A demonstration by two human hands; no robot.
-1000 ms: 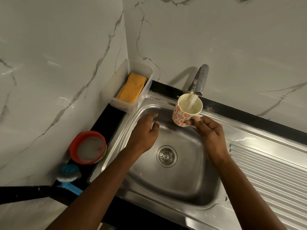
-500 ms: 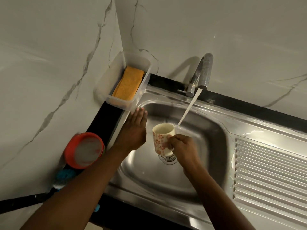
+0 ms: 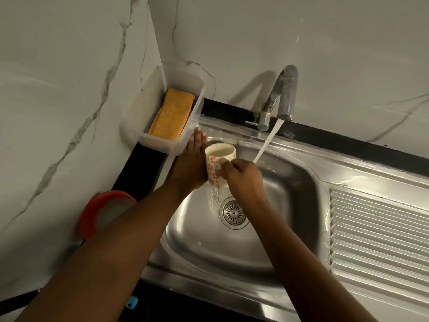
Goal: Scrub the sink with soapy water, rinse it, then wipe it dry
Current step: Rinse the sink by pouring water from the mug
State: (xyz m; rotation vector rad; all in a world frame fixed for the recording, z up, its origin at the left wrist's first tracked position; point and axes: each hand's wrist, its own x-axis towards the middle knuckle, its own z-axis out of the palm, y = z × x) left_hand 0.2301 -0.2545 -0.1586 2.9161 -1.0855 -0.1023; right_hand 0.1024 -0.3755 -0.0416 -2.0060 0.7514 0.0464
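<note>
Head view: my right hand (image 3: 241, 180) grips a floral mug (image 3: 217, 162) at frame centre. My left hand (image 3: 189, 166) lies flat, fingers straight, at the upper-left rim of the sink (image 3: 232, 249). The tap (image 3: 284, 89) runs at upper right.

Black counter (image 3: 141, 175) carried steel sink (image 3: 371, 175) at 4 o'clock, clear tub (image 3: 162, 146) at 11, red bowl (image 3: 91, 214) at 8.

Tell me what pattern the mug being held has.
Red flower prints on a cream ceramic mug, clearest in head view.
</note>
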